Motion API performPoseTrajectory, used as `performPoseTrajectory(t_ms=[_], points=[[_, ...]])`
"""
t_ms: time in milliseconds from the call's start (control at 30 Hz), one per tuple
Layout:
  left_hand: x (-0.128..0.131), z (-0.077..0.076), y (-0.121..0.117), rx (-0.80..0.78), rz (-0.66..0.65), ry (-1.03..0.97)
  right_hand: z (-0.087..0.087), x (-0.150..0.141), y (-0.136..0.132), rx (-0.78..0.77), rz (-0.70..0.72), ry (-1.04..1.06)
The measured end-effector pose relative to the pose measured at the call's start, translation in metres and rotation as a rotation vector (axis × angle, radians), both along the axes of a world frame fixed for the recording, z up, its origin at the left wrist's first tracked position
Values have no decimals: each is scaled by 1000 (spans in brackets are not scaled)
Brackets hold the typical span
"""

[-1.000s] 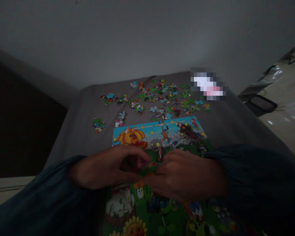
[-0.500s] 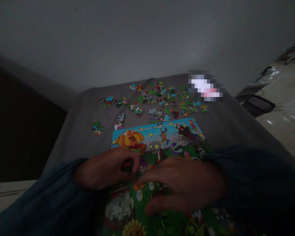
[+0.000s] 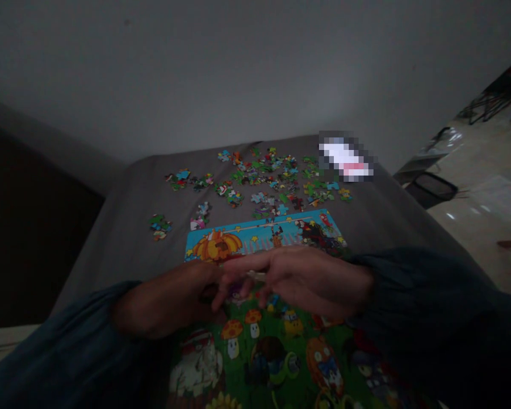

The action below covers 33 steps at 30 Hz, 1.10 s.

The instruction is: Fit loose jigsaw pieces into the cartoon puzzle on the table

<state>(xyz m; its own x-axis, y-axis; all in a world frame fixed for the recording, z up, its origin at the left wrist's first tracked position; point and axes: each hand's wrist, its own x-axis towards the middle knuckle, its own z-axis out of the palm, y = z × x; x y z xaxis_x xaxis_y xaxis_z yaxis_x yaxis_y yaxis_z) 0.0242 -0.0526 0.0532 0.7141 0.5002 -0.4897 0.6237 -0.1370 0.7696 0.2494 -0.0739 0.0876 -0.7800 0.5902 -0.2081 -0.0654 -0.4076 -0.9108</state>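
Note:
A colourful cartoon jigsaw puzzle (image 3: 255,386) lies before me, with a pumpkin and blue sky along its far edge and mushrooms on green nearer to me. My left hand (image 3: 174,298) is over the puzzle's left side, its fingers curled down towards the thumb; anything between the fingertips is hidden. Over the middle, my right hand (image 3: 300,278) is turned with its fingers apart, reaching left. Its index finger meets or overlaps the left hand; I cannot tell which. I see nothing held in the right hand.
Beyond the puzzle, many loose puzzle pieces (image 3: 262,170) are scattered on the grey cloth (image 3: 123,227). A pixelated bright phone-like object (image 3: 344,159) lies at the far right corner. A pale wall (image 3: 238,68) stands behind, and a dark-framed chair (image 3: 434,184) is at the right.
My right hand has moved away from me and turned, uncovering the mushrooms and other figures. The left hand stays at the puzzle's left side. The view has shifted slightly.

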Motion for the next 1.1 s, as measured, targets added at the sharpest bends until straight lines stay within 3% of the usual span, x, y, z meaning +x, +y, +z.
performPoseTrajectory(t_ms=[133,233,533,700,833,1100], points=[[4,13,5,50,-58,122,5,3,-2,592,109,-254],[4,12,6,51,-72,107,0,4,-5,777,76,-317],[4,13,2,11,-26,57,-7,5,-9,757,79,-249],[2,2,4,-24,14,-29,-5,6,-10,836,107,-315],[-5,-2,4,13,4,-5,-8,8,-11,876,115,-383],[-5,13,13,244,99,-8,-10,9,-14,989,92,-533]])
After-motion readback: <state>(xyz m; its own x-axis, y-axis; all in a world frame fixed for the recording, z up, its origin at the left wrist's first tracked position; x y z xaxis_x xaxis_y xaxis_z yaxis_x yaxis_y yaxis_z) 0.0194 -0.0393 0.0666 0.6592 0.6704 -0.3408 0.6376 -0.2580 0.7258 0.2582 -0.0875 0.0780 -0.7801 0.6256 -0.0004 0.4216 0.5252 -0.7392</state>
